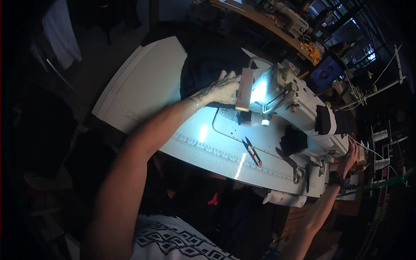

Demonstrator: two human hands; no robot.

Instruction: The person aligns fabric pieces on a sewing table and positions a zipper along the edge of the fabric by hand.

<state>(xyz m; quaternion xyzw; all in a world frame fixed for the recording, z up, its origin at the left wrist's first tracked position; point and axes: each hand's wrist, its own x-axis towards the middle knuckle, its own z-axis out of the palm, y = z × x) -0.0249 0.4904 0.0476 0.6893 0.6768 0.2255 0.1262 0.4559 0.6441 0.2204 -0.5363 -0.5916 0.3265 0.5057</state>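
Observation:
A white sewing machine [299, 93] stands on a pale table [147, 73], its lamp lit beside the needle area. My left hand [222, 90] is on a dark fabric [208, 60] just left of the machine head, fingers bent at the knuckles. The fingertips are hidden behind the head's upright plate [245, 89]. At the machine's far right end, my right hand [352, 154] is curled around the handwheel [360, 158], which is partly covered by the fingers. Red-handled thread snips [253, 152] lie on the table in front of the machine.
A printed ruler scale [216, 151] runs along the table's front edge. Dark cloth pieces [294, 141] lie under the machine arm, and another is strapped over it. Metal scissors handles [298, 174] show near the right corner. Behind are another sewing machine [288, 17] and a thread stand [381, 147].

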